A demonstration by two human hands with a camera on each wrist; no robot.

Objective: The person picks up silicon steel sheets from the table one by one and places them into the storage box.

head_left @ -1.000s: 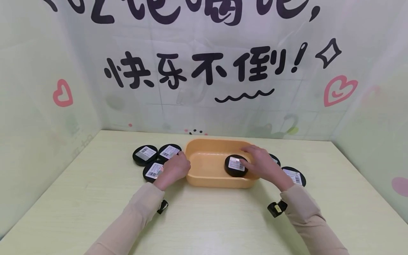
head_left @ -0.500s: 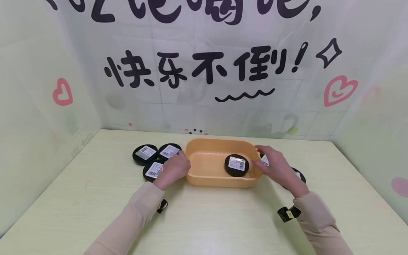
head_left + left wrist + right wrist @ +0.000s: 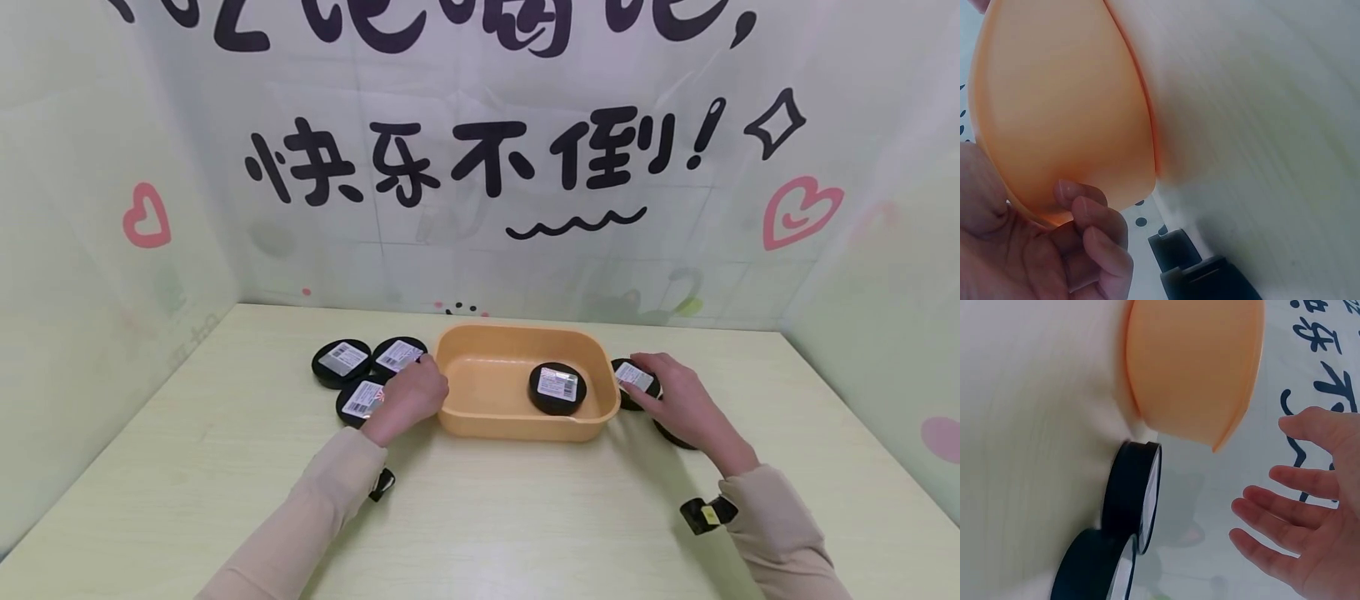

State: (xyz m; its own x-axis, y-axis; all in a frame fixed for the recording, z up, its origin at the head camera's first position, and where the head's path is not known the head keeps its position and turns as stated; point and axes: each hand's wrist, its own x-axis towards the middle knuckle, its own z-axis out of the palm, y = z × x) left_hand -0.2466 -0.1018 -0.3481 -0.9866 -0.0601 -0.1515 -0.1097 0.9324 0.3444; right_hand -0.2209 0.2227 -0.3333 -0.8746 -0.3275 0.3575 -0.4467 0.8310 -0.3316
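An orange plastic bin [image 3: 517, 427] stands in the middle of the table, with one flat round black container [image 3: 557, 389] inside at its right. My left hand [image 3: 415, 392] holds the bin's left rim; in the left wrist view its fingers [image 3: 1100, 219] curl at the bin's end. Above a labelled black container [image 3: 634, 379] just right of the bin is my right hand [image 3: 686, 408]. In the right wrist view, this hand [image 3: 1310, 506] has spread fingers, apart from that container [image 3: 1129, 487]. Another black container [image 3: 673, 437] is mostly hidden under the right hand.
Several things flank the bin: at its left lie three black containers, the far left one [image 3: 342, 364], the back one [image 3: 397, 356] and the front one [image 3: 362, 402], all with white labels. A printed backdrop [image 3: 480, 275] closes off the table's [image 3: 480, 517] back edge.
My right hand has let go of the black container in the bin and moved right over the rim to the container outside. My left hand stays on the bin's rim.
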